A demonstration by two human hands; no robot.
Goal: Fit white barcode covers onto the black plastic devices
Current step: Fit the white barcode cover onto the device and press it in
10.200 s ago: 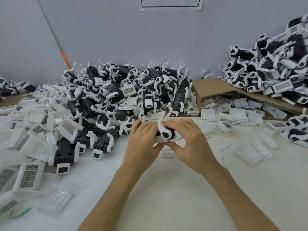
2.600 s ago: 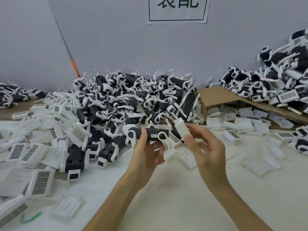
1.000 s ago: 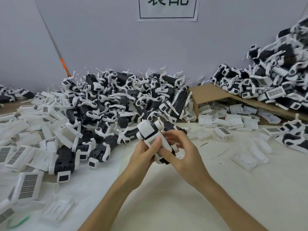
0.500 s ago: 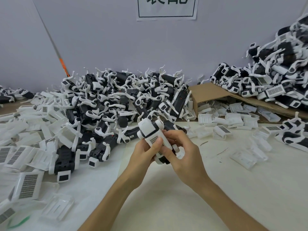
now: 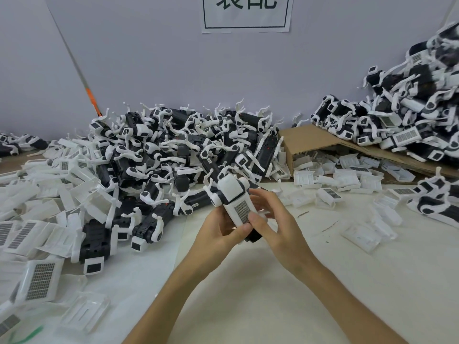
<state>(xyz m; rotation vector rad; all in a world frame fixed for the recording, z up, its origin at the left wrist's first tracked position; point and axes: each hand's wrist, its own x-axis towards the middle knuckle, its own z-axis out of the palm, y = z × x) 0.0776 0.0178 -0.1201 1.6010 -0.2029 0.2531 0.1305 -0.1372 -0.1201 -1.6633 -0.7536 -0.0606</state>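
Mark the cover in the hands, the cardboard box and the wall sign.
cover (image 5: 241, 211): head view, its barcode patch.
cardboard box (image 5: 306, 140): head view, top flap.
wall sign (image 5: 246, 19): head view, blank paper below the characters.

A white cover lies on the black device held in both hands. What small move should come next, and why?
Probably press the white barcode cover down with the thumb of the right hand. The left hand grips the black device, the cover lies along it, and whether it has seated fully cannot be seen.

Wall sign (image 5: 246, 21), two black Chinese characters cropped at top, white barcode cover (image 5: 240, 211) print illegible
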